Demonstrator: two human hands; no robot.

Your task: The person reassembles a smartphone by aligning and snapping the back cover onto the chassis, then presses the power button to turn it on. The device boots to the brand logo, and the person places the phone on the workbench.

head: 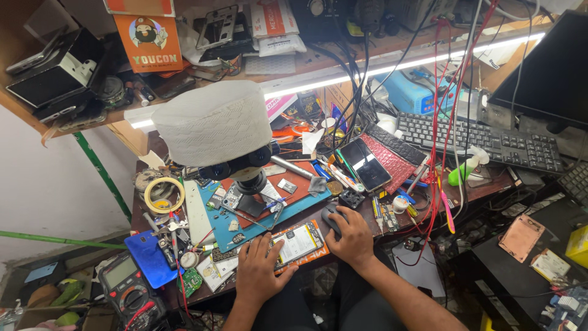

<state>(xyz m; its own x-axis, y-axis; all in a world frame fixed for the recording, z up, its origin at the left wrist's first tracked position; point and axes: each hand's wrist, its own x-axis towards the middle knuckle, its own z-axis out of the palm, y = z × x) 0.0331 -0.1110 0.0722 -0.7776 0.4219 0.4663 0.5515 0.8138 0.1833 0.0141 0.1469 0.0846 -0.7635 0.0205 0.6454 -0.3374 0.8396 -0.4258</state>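
My left hand lies flat on the near edge of the workbench, fingers spread, its fingertips resting on an opened phone that lies face down with its insides showing. My right hand is cupped over a dark computer mouse just right of the phone. Behind both, a microscope covered by a white knitted cap stands over a blue and red work mat with small phone parts.
A roll of tape, tweezers and a blue cloth lie at the left, with a multimeter below. A black phone, keyboard, monitor and hanging red cables crowd the right. A cluttered shelf runs above.
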